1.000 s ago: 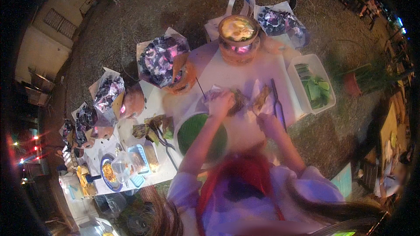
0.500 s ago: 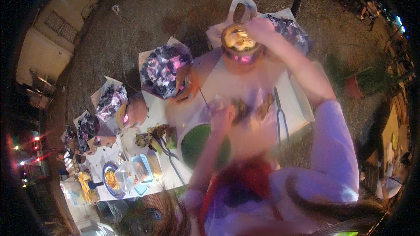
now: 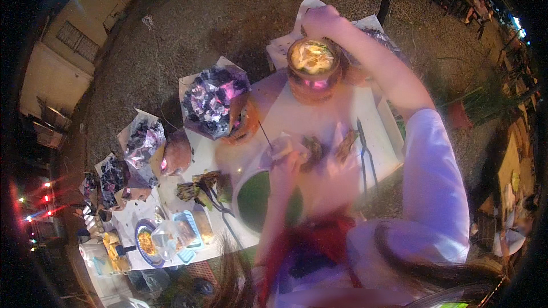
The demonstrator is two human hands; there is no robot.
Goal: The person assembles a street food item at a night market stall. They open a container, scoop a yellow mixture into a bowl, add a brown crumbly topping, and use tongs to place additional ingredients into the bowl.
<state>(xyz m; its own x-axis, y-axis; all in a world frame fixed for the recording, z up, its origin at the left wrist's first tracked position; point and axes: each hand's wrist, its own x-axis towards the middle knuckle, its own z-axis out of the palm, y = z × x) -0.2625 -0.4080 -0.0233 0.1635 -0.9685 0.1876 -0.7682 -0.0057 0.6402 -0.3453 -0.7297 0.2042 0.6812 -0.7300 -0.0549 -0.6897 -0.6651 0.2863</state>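
My right arm reaches across to a clay pot (image 3: 313, 58) of yellowish food, which sits over a glowing clay stove (image 3: 315, 92). At the pot's far rim, beside a white looped shape (image 3: 307, 5), my right hand (image 3: 321, 21) is closed with its fingers curled down; what they grip is hidden. Lower down, above the table, my left hand (image 3: 285, 157) closes around a thin dark stick (image 3: 264, 132), with something pale and blurred by the fingers. Just under my left forearm lies a white-rimmed round container (image 3: 242, 217) with a green inside.
Several clay stoves heaped with charcoal (image 3: 214, 100) line the table's far left edge, some coals glowing. Dark tongs (image 3: 371, 159) lie at right, brown leafy bundles (image 3: 196, 191) at left. A blue plate of food (image 3: 147, 239) and a light-blue basket (image 3: 188, 228) stand near left.
My right hand has shifted left along the pot's far rim, from its right side toward the white looped shape. The left hand has moved slightly down, still with the stick.
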